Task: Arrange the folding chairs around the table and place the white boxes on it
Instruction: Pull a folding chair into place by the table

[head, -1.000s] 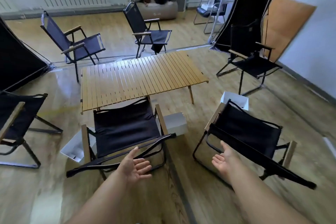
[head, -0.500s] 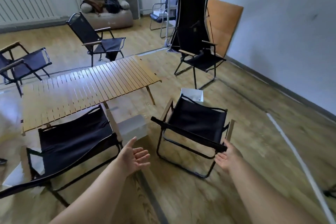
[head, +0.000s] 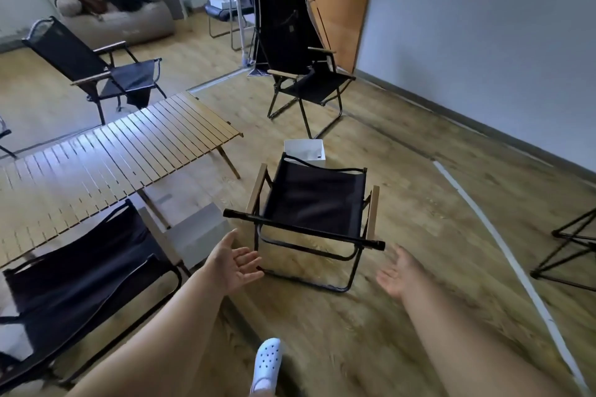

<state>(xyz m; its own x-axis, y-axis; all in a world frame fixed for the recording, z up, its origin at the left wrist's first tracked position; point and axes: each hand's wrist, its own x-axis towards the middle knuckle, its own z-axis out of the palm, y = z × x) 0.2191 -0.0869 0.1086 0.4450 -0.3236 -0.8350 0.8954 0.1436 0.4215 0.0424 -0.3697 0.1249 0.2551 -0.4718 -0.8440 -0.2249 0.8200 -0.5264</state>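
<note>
A low slatted wooden table (head: pixel 106 158) fills the left middle. A black folding chair (head: pixel 314 203) stands right in front of me, its back bar toward me. My left hand (head: pixel 233 266) is open just left of that bar. My right hand (head: pixel 398 272) is open just right of it, palm up, touching nothing. One white box (head: pixel 306 151) lies on the floor behind this chair. Another white box (head: pixel 196 235) sits on the floor beside the table leg. A second black chair (head: pixel 80 287) stands at lower left against the table.
Further black folding chairs stand at back left (head: pixel 96 71) and back centre (head: pixel 306 87); part of a chair frame (head: pixel 571 255) shows at the right edge. A beige sofa (head: pixel 119 10), a black curved panel (head: pixel 280 3) and a wooden board (head: pixel 338 10) line the back. My white shoe (head: pixel 267 361) is below.
My view has swung right, putting the near chair in front of me. My right hand, at the chair's back bar half a second ago, is now off it and open. The left hand stays open.
</note>
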